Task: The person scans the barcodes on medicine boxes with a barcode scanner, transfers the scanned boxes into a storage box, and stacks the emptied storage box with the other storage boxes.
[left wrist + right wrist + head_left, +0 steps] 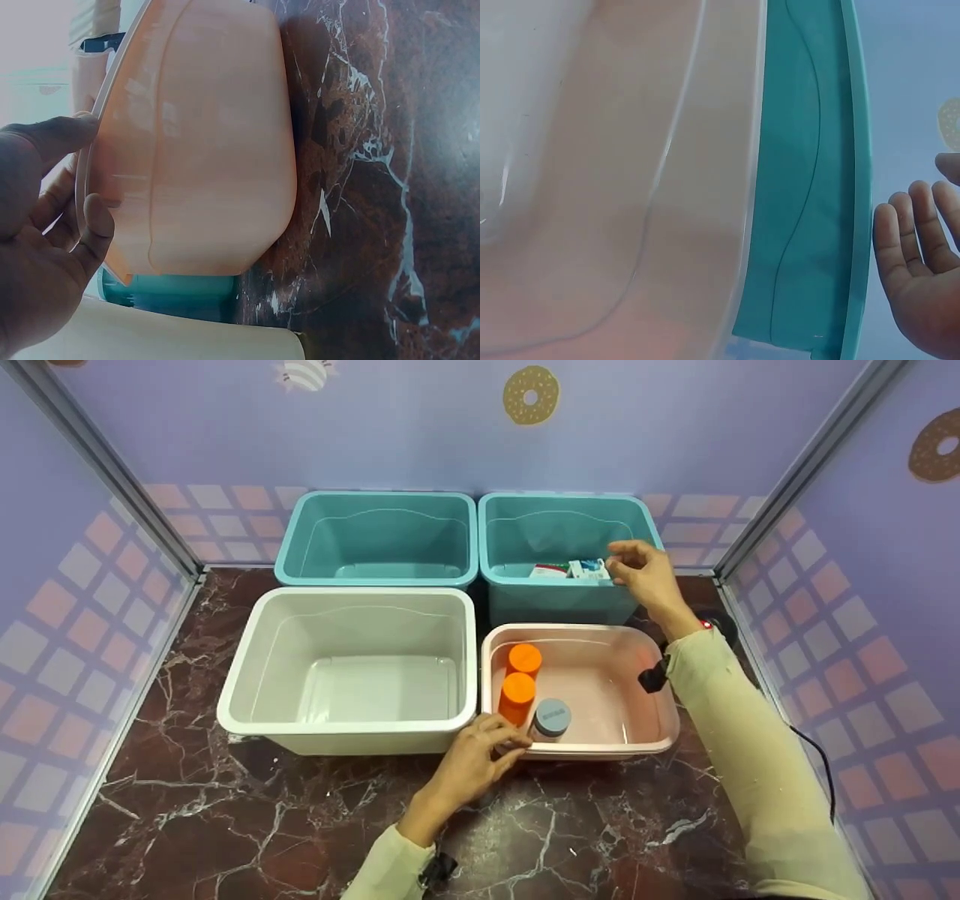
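My left hand [469, 757] grips the near left corner of the pink bin [600, 748], its fingers and thumb about the rim in the left wrist view. Inside that bin, two orange bottles [517, 690] stand along the left wall. A jar with a grey lid [553, 716] is beside them, near the front. Over the front right rim of the right teal bin [559, 600], my right hand [649, 577] hovers with loosely bent fingers and holds nothing. Below it in that bin lie small boxes, one red and white [550, 571], one blue and white [589, 569].
A large white bin [349, 728] stands left of the pink one, with a second teal bin [379, 582] behind it. All rest on a dark marbled tabletop [247, 825]. Purple panels [420, 427] enclose the back and sides. A black cable [825, 765] runs along the right side.
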Demonstrator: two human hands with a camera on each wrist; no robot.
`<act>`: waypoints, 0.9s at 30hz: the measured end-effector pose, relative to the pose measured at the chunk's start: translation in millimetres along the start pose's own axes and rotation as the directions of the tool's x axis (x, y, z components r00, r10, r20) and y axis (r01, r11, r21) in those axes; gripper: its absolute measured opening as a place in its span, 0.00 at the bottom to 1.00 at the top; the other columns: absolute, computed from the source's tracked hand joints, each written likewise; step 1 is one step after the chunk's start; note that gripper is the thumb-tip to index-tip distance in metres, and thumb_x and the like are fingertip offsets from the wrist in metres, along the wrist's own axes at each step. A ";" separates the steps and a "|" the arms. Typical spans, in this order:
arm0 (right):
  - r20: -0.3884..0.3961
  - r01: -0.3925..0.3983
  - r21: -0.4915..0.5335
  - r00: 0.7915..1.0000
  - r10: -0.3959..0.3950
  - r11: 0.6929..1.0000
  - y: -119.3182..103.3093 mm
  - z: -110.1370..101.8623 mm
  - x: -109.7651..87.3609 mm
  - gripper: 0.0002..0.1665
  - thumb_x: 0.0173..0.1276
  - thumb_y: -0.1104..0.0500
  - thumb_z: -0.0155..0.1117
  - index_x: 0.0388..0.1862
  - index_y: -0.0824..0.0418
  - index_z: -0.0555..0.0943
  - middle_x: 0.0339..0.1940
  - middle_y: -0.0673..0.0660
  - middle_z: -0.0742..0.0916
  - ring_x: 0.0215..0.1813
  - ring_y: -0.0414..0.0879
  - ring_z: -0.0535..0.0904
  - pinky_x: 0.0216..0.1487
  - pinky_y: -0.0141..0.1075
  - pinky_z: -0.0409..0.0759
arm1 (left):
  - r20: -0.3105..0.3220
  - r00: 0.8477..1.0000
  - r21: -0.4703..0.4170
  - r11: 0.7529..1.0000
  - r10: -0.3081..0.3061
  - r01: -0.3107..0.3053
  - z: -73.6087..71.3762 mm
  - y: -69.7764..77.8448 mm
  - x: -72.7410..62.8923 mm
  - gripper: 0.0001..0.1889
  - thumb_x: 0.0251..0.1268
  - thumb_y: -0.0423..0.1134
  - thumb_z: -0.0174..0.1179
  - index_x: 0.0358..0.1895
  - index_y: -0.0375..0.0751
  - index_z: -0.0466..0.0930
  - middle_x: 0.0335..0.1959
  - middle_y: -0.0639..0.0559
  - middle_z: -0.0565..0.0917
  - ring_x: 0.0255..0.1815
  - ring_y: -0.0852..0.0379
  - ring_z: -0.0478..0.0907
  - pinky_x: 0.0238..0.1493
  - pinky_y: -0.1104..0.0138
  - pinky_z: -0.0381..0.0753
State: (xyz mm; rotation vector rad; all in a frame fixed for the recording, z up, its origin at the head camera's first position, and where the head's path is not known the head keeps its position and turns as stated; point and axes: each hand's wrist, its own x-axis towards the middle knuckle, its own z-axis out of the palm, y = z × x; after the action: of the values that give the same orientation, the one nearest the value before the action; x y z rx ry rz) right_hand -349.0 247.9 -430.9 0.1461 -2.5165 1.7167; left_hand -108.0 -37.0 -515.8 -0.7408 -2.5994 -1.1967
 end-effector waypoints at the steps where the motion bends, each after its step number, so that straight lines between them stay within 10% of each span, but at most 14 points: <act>1: 0.006 0.000 -0.002 1.000 0.000 1.000 -0.1 0.2 -0.9 0.17 0.70 0.60 0.66 0.56 0.60 0.81 0.37 0.47 0.84 0.42 0.38 0.81 0.43 0.31 0.84 | -0.002 1.000 -0.003 1.000 0.001 -0.001 -0.1 0.1 -0.1 0.07 0.60 0.37 0.70 0.41 0.50 0.89 0.38 0.55 0.84 0.46 0.54 0.79 0.50 0.64 0.80; 13: 0.132 0.071 0.003 0.989 -0.071 0.997 -8.7 5.6 -17.1 0.19 0.69 0.59 0.68 0.57 0.62 0.81 0.40 0.48 0.86 0.43 0.49 0.83 0.42 0.29 0.84 | 0.007 1.000 -0.006 1.000 0.003 -0.003 0.0 -0.6 1.2 0.06 0.60 0.37 0.70 0.40 0.49 0.88 0.38 0.54 0.83 0.46 0.54 0.79 0.51 0.63 0.80; 27: 0.372 0.130 0.005 0.920 -0.123 0.991 -13.5 21.9 -37.2 0.20 0.67 0.63 0.69 0.56 0.68 0.80 0.49 0.68 0.86 0.43 0.40 0.84 0.46 0.26 0.84 | 0.000 1.000 0.010 1.000 0.009 -0.009 -0.3 0.2 0.9 0.06 0.60 0.38 0.70 0.40 0.50 0.89 0.38 0.55 0.84 0.46 0.54 0.79 0.51 0.63 0.79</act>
State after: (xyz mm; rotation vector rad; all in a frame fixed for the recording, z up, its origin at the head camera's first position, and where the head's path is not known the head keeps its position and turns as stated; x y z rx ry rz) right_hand -310.8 223.6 -431.3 0.6805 -2.7015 1.7509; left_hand -108.7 -36.8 -515.1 -0.7502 -2.5975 -1.1809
